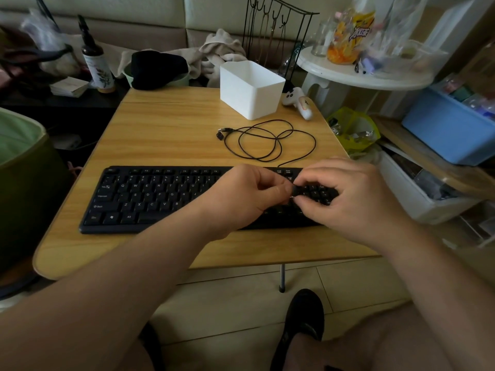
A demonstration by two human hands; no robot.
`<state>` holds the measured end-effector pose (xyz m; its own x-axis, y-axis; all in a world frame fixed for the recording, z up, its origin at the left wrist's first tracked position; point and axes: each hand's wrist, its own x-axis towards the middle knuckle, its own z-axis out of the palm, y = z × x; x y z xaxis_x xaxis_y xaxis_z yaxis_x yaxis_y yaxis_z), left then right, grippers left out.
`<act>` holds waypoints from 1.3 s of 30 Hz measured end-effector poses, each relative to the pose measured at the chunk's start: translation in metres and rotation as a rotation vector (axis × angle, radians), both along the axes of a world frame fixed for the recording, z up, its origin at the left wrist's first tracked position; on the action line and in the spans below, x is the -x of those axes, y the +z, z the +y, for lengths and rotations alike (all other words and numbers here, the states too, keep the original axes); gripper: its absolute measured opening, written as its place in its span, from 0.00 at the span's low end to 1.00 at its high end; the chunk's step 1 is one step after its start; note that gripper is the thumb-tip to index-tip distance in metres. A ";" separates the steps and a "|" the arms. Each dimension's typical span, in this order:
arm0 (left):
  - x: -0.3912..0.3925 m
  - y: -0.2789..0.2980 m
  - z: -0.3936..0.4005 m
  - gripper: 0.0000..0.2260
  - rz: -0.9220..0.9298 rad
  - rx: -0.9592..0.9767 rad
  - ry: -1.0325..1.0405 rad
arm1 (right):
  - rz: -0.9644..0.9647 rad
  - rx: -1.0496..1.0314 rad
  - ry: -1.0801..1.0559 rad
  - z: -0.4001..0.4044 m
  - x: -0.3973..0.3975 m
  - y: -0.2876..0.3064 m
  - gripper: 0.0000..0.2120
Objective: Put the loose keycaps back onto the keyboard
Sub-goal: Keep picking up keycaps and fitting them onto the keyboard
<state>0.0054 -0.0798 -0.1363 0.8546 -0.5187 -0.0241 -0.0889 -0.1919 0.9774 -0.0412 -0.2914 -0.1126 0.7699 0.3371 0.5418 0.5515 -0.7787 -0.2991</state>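
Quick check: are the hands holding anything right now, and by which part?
Both hands meet over the keyboard's right side. The left hand and right hand pinch a small dark piece, likely a keycap, at its edges; the exact grip is hidden by fingers.

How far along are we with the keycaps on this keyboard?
Looks done: the keyboard's visible left and middle rows show caps in place, and no loose caps lie on the table. In hand: the left hand and right hand meet over the right end, apparently pinching a small dark keycap between them. Left: seating it; the hands hide the area beneath, so remaining gaps can't be judged.
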 end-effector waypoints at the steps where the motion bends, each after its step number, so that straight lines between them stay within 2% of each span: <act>1: 0.001 -0.001 0.000 0.05 -0.001 -0.013 0.005 | -0.026 0.045 0.002 0.000 -0.001 -0.001 0.09; 3: 0.003 -0.001 -0.001 0.05 0.024 0.003 0.010 | -0.051 0.063 0.004 -0.001 -0.003 -0.002 0.09; 5: 0.002 0.002 0.000 0.05 -0.031 -0.035 0.027 | -0.008 -0.006 -0.003 -0.004 -0.003 -0.001 0.08; 8: -0.005 0.006 0.012 0.06 -0.287 -0.326 0.074 | 0.210 -0.186 -0.029 -0.013 -0.001 -0.003 0.08; 11: -0.012 0.004 0.029 0.08 -0.471 -0.552 0.110 | 0.380 -0.254 -0.028 -0.023 -0.002 -0.008 0.09; 15: -0.004 -0.009 0.037 0.11 -0.698 -0.678 0.083 | 0.504 -0.079 -0.056 -0.028 -0.008 -0.015 0.10; 19: 0.030 -0.030 0.032 0.22 -0.806 -0.880 -0.024 | 0.530 0.056 -0.048 -0.023 -0.016 -0.016 0.11; 24: 0.035 -0.046 0.044 0.24 -0.909 -0.902 -0.041 | 0.561 0.158 -0.045 -0.015 -0.023 -0.013 0.09; 39: 0.036 -0.051 0.049 0.21 -0.931 -0.825 -0.016 | 0.614 0.565 -0.164 0.020 -0.033 0.007 0.04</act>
<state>-0.0309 -0.0311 -0.1874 0.7150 -0.6474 0.2638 -0.6913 -0.7109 0.1293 -0.0086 -0.2717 -0.1058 0.9349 0.2899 -0.2046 0.2857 -0.9570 -0.0506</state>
